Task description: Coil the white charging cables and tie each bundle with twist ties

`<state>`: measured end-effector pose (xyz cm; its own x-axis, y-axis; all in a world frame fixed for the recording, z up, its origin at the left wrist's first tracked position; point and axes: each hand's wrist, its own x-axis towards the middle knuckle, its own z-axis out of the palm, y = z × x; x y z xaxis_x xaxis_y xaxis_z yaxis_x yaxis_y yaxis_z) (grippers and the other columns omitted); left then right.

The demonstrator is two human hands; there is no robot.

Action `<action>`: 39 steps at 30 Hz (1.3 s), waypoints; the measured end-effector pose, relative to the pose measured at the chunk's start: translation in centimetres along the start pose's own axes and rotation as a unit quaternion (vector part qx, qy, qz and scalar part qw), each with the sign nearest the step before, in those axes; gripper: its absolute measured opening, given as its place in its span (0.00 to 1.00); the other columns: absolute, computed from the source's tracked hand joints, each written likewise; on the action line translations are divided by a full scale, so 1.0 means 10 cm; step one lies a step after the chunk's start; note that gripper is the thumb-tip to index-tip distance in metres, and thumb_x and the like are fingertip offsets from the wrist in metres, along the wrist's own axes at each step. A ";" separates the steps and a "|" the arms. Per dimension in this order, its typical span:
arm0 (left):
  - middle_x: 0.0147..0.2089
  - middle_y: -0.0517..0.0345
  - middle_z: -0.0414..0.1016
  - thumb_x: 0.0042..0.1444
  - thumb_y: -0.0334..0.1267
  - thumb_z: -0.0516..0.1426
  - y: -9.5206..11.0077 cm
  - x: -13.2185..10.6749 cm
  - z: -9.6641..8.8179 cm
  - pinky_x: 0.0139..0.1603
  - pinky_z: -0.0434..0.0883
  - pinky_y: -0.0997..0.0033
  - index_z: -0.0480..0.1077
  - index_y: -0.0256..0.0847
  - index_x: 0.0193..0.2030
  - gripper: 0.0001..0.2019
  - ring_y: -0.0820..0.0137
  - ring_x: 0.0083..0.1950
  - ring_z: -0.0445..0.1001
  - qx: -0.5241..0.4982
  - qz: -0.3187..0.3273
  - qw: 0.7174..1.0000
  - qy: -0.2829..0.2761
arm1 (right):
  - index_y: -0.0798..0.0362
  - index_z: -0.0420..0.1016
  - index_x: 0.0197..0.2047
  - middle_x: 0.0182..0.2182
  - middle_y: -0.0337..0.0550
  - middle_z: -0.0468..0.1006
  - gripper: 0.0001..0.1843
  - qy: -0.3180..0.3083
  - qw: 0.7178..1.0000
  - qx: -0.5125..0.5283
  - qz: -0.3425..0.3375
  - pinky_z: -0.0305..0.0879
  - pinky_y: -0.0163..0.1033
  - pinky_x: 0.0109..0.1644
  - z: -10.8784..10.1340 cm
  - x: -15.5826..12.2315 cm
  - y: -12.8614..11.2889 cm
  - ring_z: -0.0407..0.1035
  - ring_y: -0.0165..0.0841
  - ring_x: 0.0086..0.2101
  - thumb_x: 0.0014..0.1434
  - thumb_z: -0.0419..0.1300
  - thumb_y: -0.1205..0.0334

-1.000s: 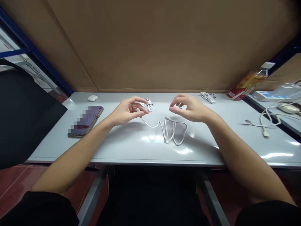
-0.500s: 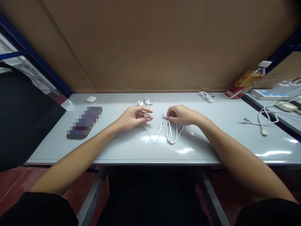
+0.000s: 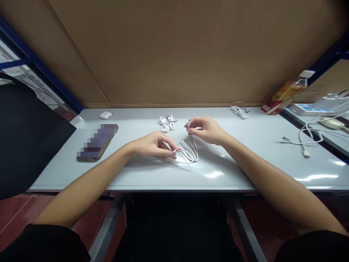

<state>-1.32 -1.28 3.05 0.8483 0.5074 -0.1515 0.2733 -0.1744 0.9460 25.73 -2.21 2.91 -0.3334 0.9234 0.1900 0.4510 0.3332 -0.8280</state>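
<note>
A white charging cable [image 3: 196,154] lies in loose loops on the table between my hands. My left hand [image 3: 155,145] pinches one end of it, a white plug with an orange-red spot [image 3: 177,150], just left of the loops. Behind the loops, my right hand [image 3: 205,129] grips the other end, a white plug [image 3: 189,123] that points up between thumb and fingers. Two small coiled white cables, one on the left [image 3: 164,124] and one on the right [image 3: 171,123], lie side by side beyond my left hand.
A phone [image 3: 98,143], partly pixelated, and a white earbud case [image 3: 106,115] are on the left. Another bundled white cable [image 3: 240,112] and a drink bottle [image 3: 285,94] stand near the back right. Loose white cables [image 3: 307,145] trail over the right side of the grey table [image 3: 163,178].
My left hand has come toward me and slightly right with its plug. My right hand has lifted its plug and shifted slightly away and left, and the loops have moved left.
</note>
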 end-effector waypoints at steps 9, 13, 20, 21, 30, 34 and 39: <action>0.33 0.59 0.78 0.53 0.41 0.71 -0.09 0.12 0.09 0.33 0.75 0.72 0.71 0.39 0.39 0.15 0.72 0.30 0.78 -0.050 0.044 0.995 0.071 | 0.49 0.78 0.36 0.36 0.42 0.82 0.07 -0.036 0.997 0.069 0.026 0.71 0.41 0.38 0.13 -0.01 0.02 0.75 0.35 0.34 0.58 0.66 0.56; 0.37 0.55 0.79 0.58 0.43 0.68 -0.11 0.10 0.04 0.37 0.76 0.69 0.75 0.38 0.44 0.13 0.70 0.34 0.78 -0.007 0.054 0.997 0.062 | 0.48 0.78 0.35 0.32 0.41 0.80 0.08 -0.021 0.999 0.032 0.030 0.70 0.41 0.36 0.09 -0.01 -0.02 0.74 0.36 0.33 0.58 0.68 0.54; 0.45 0.52 0.72 0.62 0.37 0.63 -0.10 0.07 -0.01 0.51 0.72 0.64 0.85 0.47 0.44 0.08 0.65 0.48 0.72 0.233 0.205 0.933 0.180 | 0.49 0.78 0.35 0.31 0.42 0.80 0.11 -0.033 0.998 0.030 0.047 0.70 0.41 0.38 0.09 -0.03 -0.07 0.73 0.37 0.34 0.57 0.68 0.52; 0.43 0.52 0.72 0.62 0.37 0.63 -0.10 0.07 -0.01 0.50 0.71 0.64 0.85 0.47 0.44 0.08 0.66 0.46 0.72 0.245 0.206 0.929 0.187 | 0.49 0.78 0.35 0.31 0.42 0.80 0.10 -0.034 0.998 0.029 0.049 0.70 0.41 0.38 0.09 -0.03 -0.07 0.73 0.37 0.34 0.57 0.69 0.52; 0.44 0.52 0.75 0.67 0.50 0.60 -0.16 0.16 0.06 0.44 0.73 0.66 0.79 0.41 0.49 0.15 0.68 0.41 0.74 0.088 0.120 0.968 0.200 | 0.50 0.77 0.37 0.33 0.41 0.80 0.08 -0.043 0.995 0.082 0.040 0.73 0.42 0.40 0.11 -0.01 0.00 0.74 0.34 0.32 0.60 0.67 0.55; 0.48 0.51 0.77 0.65 0.52 0.62 -0.19 0.20 0.08 0.49 0.74 0.64 0.78 0.40 0.51 0.18 0.66 0.47 0.77 -0.073 0.083 0.971 0.212 | 0.51 0.78 0.37 0.36 0.41 0.80 0.08 -0.015 0.989 0.139 0.040 0.76 0.42 0.44 0.16 0.01 0.01 0.75 0.33 0.36 0.60 0.67 0.56; 0.52 0.48 0.77 0.63 0.51 0.64 -0.18 0.21 0.05 0.43 0.72 0.68 0.79 0.39 0.49 0.17 0.65 0.50 0.75 -0.238 0.059 0.945 0.217 | 0.51 0.79 0.37 0.38 0.42 0.81 0.07 0.009 0.983 0.174 0.048 0.76 0.43 0.48 0.21 0.01 -0.04 0.74 0.34 0.39 0.59 0.67 0.57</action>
<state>0.19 -0.27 0.86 0.5653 0.8249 -0.0028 -0.1335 0.0949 0.9865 23.82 -2.65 2.14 -0.2872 0.9516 0.1094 0.1671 0.1622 -0.9725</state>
